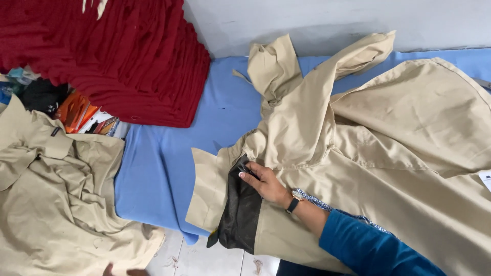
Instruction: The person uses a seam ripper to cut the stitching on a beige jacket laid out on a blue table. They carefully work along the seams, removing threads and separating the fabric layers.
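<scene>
Fingers of right hand pinch black lining (garment edge); blue cloth beside bare.

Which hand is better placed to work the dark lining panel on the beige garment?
Right. The right hand already rests on the dark lining panel of the beige garment. Fingertips, seemingly the left hand's, only peek in over the other beige cloth.

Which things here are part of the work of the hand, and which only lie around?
In work:
right hand
beige garment spread on the blue cover
black lining piece under the fingers

Lying about:
stack of dark red cloth
crumpled beige garment at left
coloured packets
</scene>
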